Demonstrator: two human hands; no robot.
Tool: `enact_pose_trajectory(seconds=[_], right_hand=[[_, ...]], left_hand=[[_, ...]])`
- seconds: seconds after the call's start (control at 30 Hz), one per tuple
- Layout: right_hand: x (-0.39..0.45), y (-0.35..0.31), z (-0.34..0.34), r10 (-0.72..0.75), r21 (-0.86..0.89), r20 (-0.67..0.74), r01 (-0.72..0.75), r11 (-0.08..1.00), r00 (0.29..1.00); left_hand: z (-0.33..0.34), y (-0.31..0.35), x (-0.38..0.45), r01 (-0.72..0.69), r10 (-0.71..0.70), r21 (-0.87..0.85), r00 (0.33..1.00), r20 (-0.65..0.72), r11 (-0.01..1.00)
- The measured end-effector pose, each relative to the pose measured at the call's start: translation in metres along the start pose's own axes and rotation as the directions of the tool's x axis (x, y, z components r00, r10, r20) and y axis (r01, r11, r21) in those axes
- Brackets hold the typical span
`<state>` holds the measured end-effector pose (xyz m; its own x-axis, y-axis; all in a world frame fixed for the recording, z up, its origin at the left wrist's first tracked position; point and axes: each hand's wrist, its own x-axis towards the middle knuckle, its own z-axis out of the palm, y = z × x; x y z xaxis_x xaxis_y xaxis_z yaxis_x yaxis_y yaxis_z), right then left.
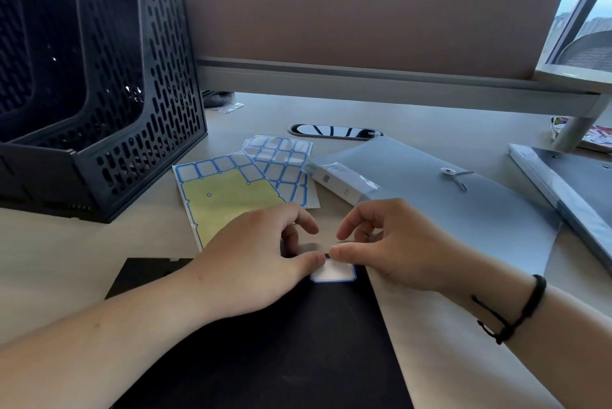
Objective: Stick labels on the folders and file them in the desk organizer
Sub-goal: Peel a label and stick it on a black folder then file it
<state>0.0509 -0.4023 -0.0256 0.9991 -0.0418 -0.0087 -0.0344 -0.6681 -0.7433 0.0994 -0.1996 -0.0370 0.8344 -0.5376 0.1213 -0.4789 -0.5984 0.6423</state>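
Black folder [265,359] lying flat on the table [66,259] so I can press on it | white label [332,273] sitting at its top edge | my left hand [261,256] and right hand [390,243] curling loosely, thumbs pressing the label's top edge, gripping nothing | label sheets [231,196] waiting close behind | organizer [99,94] standing far left for filing.

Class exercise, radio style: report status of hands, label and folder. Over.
Left hand and right hand thumbs pressing label onto black folder. Desk organizer holds no folders. Nothing obstructing.
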Motion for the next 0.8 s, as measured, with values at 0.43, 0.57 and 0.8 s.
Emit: enact_pose_trajectory(seconds=[0.43, 0.57, 0.8], right_hand=[[-0.009, -0.009, -0.021, 0.039, 0.081, 0.233, -0.059, 0.995, 0.972], [-0.009, -0.011, -0.019, 0.041, 0.091, 0.229, -0.063, 0.994, 0.973], [-0.007, -0.009, -0.013, 0.025, 0.067, 0.202, -0.039, 0.997, 0.979]], left_hand=[[-0.005, -0.002, -0.001, 0.019, -0.017, -0.042, 0.999, 0.050, 0.999], [-0.004, -0.001, -0.001, 0.010, -0.009, -0.027, 0.999, 0.039, 1.000], [-0.003, -0.001, -0.001, -0.003, 0.003, -0.008, 0.999, 0.036, 1.000]])
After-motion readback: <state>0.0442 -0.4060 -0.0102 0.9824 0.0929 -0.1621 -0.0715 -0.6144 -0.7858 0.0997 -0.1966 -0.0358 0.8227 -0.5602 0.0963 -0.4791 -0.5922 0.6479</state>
